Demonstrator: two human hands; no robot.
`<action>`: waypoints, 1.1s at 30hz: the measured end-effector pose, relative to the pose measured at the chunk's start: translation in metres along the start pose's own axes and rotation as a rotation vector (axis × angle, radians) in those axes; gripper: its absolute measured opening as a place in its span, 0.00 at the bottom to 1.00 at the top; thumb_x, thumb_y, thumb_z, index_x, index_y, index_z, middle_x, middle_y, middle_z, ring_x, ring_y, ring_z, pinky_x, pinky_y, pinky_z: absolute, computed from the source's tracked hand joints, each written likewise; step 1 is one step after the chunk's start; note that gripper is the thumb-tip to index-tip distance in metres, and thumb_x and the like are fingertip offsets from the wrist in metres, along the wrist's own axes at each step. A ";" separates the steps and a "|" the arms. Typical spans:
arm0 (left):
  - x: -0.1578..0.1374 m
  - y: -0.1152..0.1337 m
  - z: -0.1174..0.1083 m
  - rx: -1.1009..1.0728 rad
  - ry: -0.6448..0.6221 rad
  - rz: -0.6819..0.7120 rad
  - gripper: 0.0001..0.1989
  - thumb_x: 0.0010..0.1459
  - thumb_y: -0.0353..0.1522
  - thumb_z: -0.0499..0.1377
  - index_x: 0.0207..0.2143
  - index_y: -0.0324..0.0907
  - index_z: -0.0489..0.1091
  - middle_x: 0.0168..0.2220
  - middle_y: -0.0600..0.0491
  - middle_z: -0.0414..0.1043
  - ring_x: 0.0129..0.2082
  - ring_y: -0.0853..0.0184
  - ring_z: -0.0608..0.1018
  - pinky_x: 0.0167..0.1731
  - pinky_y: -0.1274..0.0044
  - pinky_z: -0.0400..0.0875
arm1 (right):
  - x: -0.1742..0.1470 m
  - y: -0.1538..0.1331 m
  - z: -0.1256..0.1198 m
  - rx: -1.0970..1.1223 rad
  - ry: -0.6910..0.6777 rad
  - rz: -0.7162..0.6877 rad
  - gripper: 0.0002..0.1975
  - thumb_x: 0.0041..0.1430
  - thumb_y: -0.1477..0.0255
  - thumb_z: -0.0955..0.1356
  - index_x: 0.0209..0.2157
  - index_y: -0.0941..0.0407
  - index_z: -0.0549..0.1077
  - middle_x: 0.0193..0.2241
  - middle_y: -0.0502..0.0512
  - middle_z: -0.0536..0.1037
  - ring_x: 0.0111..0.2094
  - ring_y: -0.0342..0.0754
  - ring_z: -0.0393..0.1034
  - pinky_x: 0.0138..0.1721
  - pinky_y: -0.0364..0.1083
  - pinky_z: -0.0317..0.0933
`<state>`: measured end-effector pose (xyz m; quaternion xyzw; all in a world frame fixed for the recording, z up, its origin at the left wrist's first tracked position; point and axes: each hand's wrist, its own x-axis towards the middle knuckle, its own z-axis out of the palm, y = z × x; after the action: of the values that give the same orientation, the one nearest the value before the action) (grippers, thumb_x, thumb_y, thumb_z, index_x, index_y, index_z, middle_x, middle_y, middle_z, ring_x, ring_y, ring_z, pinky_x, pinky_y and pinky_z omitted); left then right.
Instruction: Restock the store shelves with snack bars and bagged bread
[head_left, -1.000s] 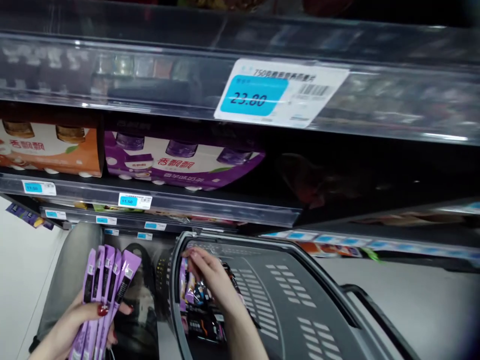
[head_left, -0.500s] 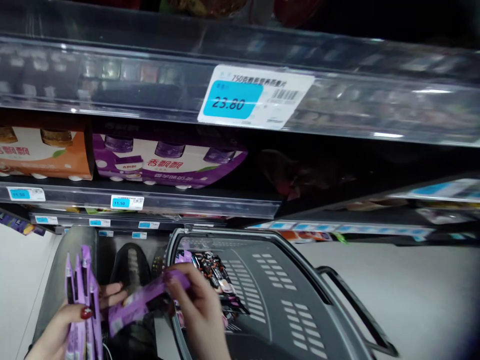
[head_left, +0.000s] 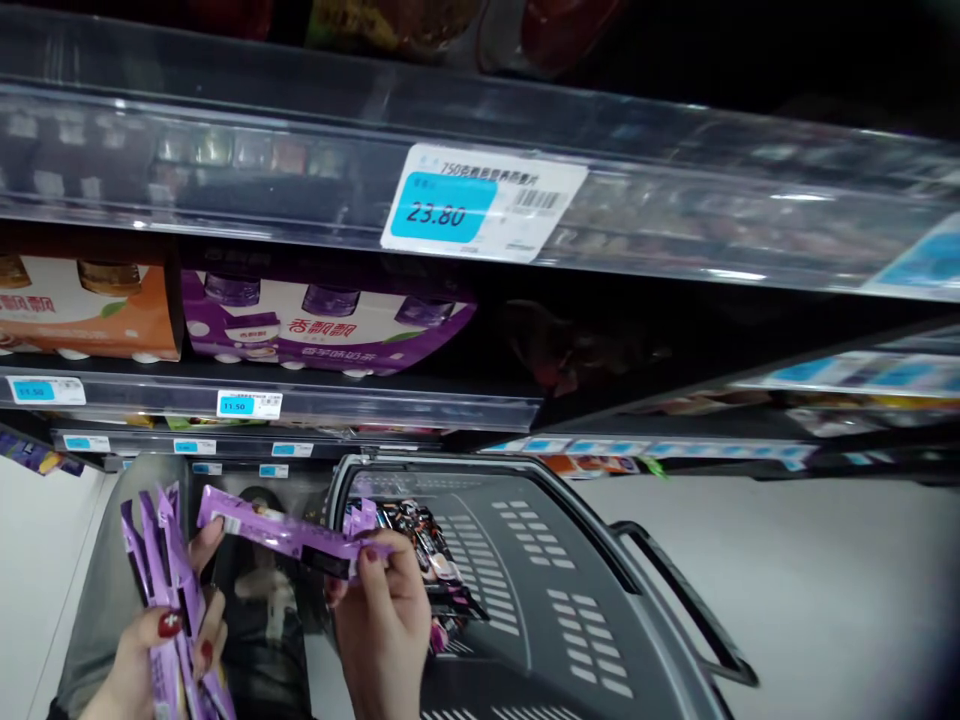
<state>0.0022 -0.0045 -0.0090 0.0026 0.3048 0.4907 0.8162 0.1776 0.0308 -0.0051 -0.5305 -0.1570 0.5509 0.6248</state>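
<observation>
My left hand (head_left: 157, 655) grips a fanned bunch of purple snack sticks (head_left: 161, 560) at the lower left, thumb across them. My right hand (head_left: 382, 625) pinches one more purple stick (head_left: 285, 530) by its right end and holds it level, its left end touching my left fingers. Just right of my hands is a grey shopping basket (head_left: 570, 600) with more purple and dark packets (head_left: 416, 545) lying against its near wall.
Store shelves run across the view with clear price rails. A 23.80 price tag (head_left: 480, 203) hangs on the upper rail. Purple (head_left: 322, 325) and orange (head_left: 82, 310) cup multipacks stand on the shelf below. The basket's black handle (head_left: 690, 620) lies to the right over pale floor.
My right hand left the basket with one purple stick and carried it left and up toward the bunch. My left hand drew the bunch in and slightly lower.
</observation>
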 end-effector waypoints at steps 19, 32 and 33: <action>0.003 0.019 0.023 0.480 0.701 0.305 0.17 0.32 0.29 0.69 0.28 0.36 0.69 0.19 0.49 0.77 0.21 0.62 0.79 0.23 0.78 0.75 | 0.002 -0.017 -0.017 -0.329 -0.590 -0.105 0.16 0.43 0.64 0.75 0.37 0.51 0.78 0.30 0.53 0.81 0.28 0.47 0.76 0.28 0.40 0.68; -0.007 0.014 -0.024 0.369 0.485 -0.144 0.19 0.41 0.32 0.68 0.38 0.39 0.71 0.27 0.50 0.79 0.18 0.70 0.74 0.18 0.81 0.68 | 0.091 -0.056 -0.108 -0.917 -0.159 -0.294 0.14 0.56 0.58 0.65 0.28 0.55 0.67 0.24 0.49 0.68 0.24 0.44 0.63 0.25 0.42 0.59; -0.007 0.017 -0.027 0.355 0.497 -0.140 0.19 0.41 0.32 0.68 0.38 0.39 0.71 0.27 0.50 0.79 0.18 0.70 0.74 0.18 0.81 0.68 | 0.106 -0.040 -0.121 -1.022 -0.107 -0.241 0.15 0.55 0.57 0.64 0.26 0.55 0.65 0.21 0.47 0.66 0.23 0.43 0.62 0.24 0.42 0.58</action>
<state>-0.0276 -0.0096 -0.0224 0.0039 0.5754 0.3580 0.7354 0.3290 0.0688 -0.0592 -0.7170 -0.4971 0.3544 0.3364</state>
